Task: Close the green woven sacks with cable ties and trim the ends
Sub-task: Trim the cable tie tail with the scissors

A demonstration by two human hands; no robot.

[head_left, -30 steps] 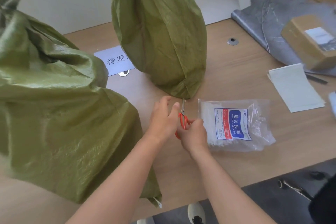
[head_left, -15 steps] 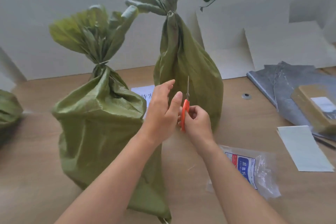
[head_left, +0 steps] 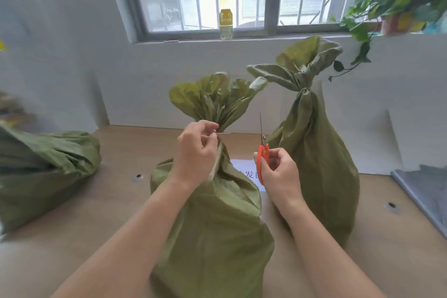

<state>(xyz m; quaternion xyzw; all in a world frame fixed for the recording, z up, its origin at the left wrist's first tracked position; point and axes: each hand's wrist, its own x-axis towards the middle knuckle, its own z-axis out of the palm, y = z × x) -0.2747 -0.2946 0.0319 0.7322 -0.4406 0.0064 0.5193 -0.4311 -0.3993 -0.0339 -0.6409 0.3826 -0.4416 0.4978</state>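
Trimming stage: left hand (head_left: 197,152) pinches the cable tie (head_left: 223,132) at the neck of the front sack (head_left: 212,225), right hand (head_left: 279,174) grips scissors (head_left: 262,150) just right of that neck, tail uncut; rear sack (head_left: 316,164) beyond already tied.

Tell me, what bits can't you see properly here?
Head view:
1. Cable tie on the front sack: left hand covers most, only a thin tail shows.
2. Paper label: writing partly behind the front sack and scissors in the right hand.
3. Lying sack: cut off by the left edge.
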